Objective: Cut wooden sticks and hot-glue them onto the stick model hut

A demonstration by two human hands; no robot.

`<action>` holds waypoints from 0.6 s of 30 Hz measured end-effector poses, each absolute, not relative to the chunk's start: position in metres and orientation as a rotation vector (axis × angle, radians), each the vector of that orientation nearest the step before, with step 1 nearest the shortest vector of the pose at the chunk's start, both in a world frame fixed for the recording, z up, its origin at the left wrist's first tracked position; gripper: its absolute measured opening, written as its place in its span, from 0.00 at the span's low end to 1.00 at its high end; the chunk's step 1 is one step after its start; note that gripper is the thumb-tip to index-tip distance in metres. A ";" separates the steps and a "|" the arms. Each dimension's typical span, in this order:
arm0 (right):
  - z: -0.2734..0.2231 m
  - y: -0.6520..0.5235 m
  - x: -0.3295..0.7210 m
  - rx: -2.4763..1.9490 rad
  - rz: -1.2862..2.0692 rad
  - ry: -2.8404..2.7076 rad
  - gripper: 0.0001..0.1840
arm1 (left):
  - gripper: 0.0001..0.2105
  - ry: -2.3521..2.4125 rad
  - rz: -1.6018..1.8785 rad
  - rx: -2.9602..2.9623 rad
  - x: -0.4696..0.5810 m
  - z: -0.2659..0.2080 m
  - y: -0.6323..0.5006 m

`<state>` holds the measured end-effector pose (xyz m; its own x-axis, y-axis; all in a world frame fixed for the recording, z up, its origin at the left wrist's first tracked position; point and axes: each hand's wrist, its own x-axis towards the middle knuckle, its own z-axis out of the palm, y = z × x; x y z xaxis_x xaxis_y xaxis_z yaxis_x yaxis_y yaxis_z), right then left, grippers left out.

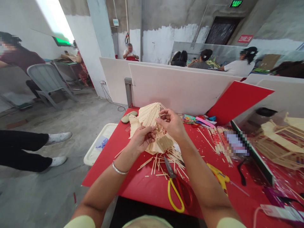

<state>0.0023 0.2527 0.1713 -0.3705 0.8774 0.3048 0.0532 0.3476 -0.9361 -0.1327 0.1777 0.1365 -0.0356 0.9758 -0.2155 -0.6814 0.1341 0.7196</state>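
Note:
A model built of pale wooden sticks (149, 115), with slanted ribbed panels, stands at the far part of the red table. My left hand (143, 138) is at its front, thumb and fingers pinched together; what lies between them is too small to make out. On the model's right side, my right hand (173, 124) pinches its edge between thumb and fingers. A small ribbed stick panel (165, 143) sits below my hands. Loose cut sticks (155, 166) lie scattered in front. Scissors (175, 186) with one yellow and one red handle rest between my forearms.
The red table (106, 172) also bears a yellow glue gun (219, 177), packs of sticks (219, 139), a stone (128, 116) and another stick model (282, 142). White partition boards (175, 85) rise behind. A white tub (101, 148) and a standing person's legs (28, 150) are left.

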 end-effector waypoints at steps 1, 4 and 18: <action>0.172 0.252 0.002 -0.840 1.140 -1.701 0.20 | 0.05 0.811 1.414 0.477 -0.133 0.136 0.178; 0.173 0.251 0.002 -0.839 1.147 -1.700 0.20 | 0.06 0.813 1.410 0.501 -0.134 0.134 0.179; 0.172 0.250 0.002 -0.846 1.143 -1.698 0.20 | 0.06 0.797 1.398 0.531 -0.136 0.130 0.182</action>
<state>0.0024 0.2500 0.1721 -0.3672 0.8814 0.2972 0.0564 0.3401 -0.9387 -0.1357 0.1816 0.1299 -0.0133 0.9842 -0.1764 -0.6531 0.1251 0.7469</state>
